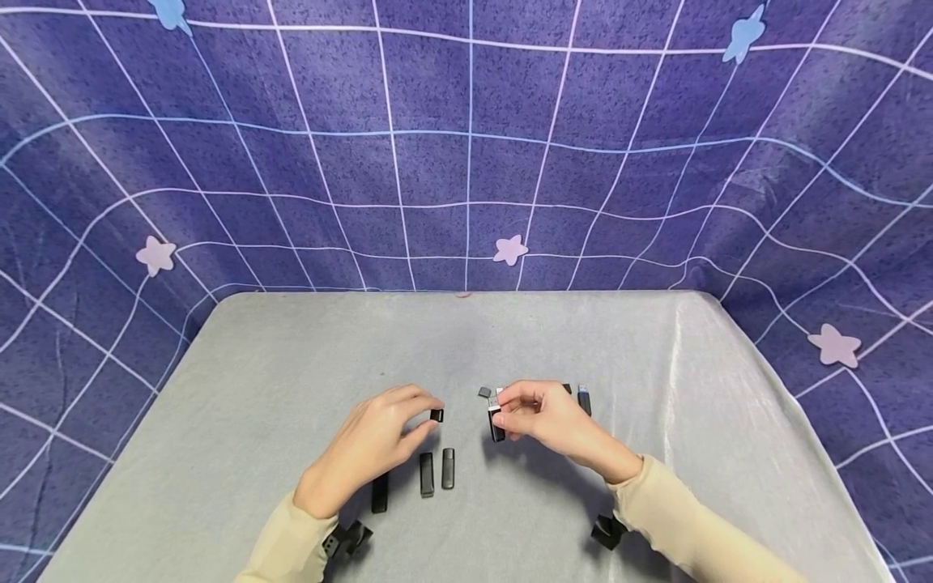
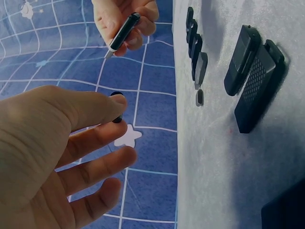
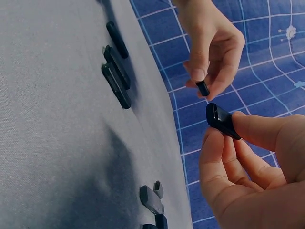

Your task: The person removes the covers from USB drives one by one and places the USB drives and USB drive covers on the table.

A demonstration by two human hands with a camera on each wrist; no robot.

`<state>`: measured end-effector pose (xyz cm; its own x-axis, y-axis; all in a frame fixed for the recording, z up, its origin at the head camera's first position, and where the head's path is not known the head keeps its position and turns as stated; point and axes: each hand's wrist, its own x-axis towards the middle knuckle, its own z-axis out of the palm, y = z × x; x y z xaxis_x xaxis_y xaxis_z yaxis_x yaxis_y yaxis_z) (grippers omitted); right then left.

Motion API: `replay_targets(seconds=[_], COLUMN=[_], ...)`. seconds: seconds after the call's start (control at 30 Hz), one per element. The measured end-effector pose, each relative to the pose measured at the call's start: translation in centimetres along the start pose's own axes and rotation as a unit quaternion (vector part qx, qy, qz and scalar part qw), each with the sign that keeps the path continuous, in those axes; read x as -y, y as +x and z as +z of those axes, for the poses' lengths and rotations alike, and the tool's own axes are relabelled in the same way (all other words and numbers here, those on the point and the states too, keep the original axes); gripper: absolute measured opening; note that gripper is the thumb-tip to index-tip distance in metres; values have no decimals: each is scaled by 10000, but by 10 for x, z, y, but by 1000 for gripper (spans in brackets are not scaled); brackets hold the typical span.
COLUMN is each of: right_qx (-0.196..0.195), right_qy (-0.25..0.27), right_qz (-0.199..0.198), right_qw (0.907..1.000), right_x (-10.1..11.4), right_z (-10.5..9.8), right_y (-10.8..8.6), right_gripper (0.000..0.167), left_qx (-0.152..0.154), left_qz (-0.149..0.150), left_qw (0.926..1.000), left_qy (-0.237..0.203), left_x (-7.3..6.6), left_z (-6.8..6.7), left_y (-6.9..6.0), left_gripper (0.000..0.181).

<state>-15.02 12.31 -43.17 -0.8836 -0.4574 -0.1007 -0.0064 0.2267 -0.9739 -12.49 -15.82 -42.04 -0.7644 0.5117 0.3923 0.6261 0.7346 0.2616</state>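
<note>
My left hand (image 1: 382, 429) pinches a small black cap (image 1: 437, 415) between thumb and index finger, above the table. The other fingers are loosely bent in the left wrist view. In my right hand (image 1: 545, 417) is a black USB flash drive (image 1: 497, 427), gripped between thumb and fingers, its bare metal connector (image 1: 493, 402) pointing up and away. Cap and drive are held apart from each other. The right wrist view also shows the cap (image 3: 203, 88) in the left fingertips, close to the drive (image 3: 221, 121).
Several flash drives lie on the grey tablecloth (image 1: 291, 348): a black one (image 1: 380, 494), a dark one (image 1: 426, 474) and a grey one (image 1: 448, 468) near the left hand. A blue-tipped drive (image 1: 585, 400) lies behind the right hand, and a small grey cap (image 1: 484, 392) lies farther back.
</note>
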Motion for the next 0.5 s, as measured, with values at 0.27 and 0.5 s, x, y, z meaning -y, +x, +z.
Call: replay_targets(seconds=[0.27, 0.5], right_qx=[5, 37], right_qy=[-33, -33], right_qz=[-11, -72], right_qw=[10000, 10000], right_x=[1, -1], right_z=[1, 1], right_y=[0, 1], right_gripper=[27, 27], left_qx=[35, -32], left_qz=[29, -2], left_qw=[10000, 9999], left_qy=[60, 136], left_x=[0, 2], left_z=[-1, 2], left_y=[2, 2], left_gripper=[17, 21])
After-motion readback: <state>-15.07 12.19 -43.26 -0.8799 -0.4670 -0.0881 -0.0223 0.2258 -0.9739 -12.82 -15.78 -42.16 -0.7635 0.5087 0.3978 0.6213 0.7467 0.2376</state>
